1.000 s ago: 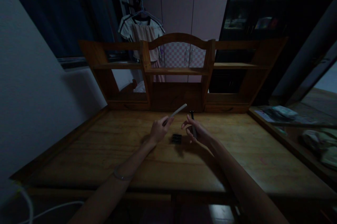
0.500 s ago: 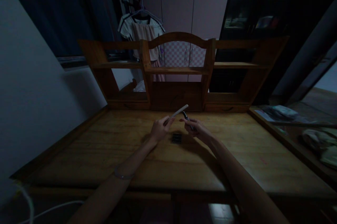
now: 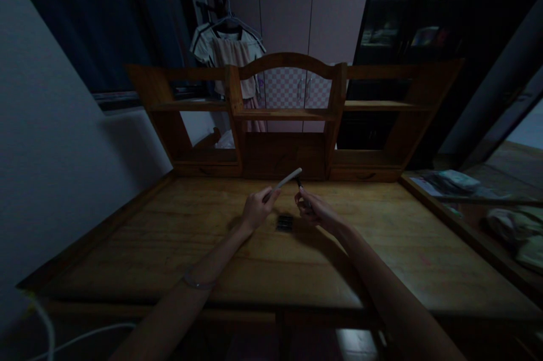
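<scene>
My left hand [image 3: 257,207] is closed around the lower end of a pale, slim stick [image 3: 288,179], which slants up to the right over the desk. My right hand [image 3: 314,206] grips a small dark tool [image 3: 298,181] by its handle. The tool's upper end meets or nearly meets the stick close to its tip; its exact kind is too dim to make out. Below and between my hands, a small dark rectangular case [image 3: 284,223] with lighter stripes lies on the wooden desk [image 3: 190,236].
A wooden shelf unit [image 3: 285,114] with open compartments and small drawers stands along the desk's far edge. Raised wooden rims run along both sides. Clothes on a hanger [image 3: 229,44] hang behind it. A white cable [image 3: 93,331] lies at lower left, and bundled cloth [image 3: 513,231] at right.
The dark tool has turned more upright, and my right hand's fingers have shifted closer around it. The pale stick's tip has moved very slightly left. My left hand stays nearly still.
</scene>
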`<state>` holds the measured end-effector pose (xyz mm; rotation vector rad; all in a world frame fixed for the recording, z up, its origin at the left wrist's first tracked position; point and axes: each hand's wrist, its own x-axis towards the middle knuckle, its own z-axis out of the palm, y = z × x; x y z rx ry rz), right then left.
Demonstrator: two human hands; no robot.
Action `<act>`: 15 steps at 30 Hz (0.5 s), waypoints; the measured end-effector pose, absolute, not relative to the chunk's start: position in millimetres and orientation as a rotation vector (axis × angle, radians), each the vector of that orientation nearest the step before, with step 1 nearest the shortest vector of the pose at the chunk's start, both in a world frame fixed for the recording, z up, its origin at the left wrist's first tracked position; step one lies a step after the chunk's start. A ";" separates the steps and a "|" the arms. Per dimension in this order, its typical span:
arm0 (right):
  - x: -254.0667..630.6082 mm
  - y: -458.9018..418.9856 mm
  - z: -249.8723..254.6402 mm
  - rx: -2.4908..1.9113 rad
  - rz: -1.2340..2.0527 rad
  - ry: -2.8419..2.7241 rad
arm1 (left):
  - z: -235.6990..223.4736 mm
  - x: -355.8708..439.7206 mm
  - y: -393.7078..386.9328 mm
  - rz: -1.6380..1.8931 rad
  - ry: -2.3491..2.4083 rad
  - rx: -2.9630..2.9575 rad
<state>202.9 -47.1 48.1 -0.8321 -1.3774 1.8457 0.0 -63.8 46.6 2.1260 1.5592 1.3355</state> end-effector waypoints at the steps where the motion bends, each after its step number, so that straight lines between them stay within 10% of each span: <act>1: 202.8 -47.0 48.1 -0.838 1.832 -1.379 | 47.0 0.1 -63.9 1.331 1.571 2.124; 15: 202.2 -43.1 43.8 -0.867 1.777 -1.473 | 35.0 -2.9 -52.8 1.156 1.745 2.116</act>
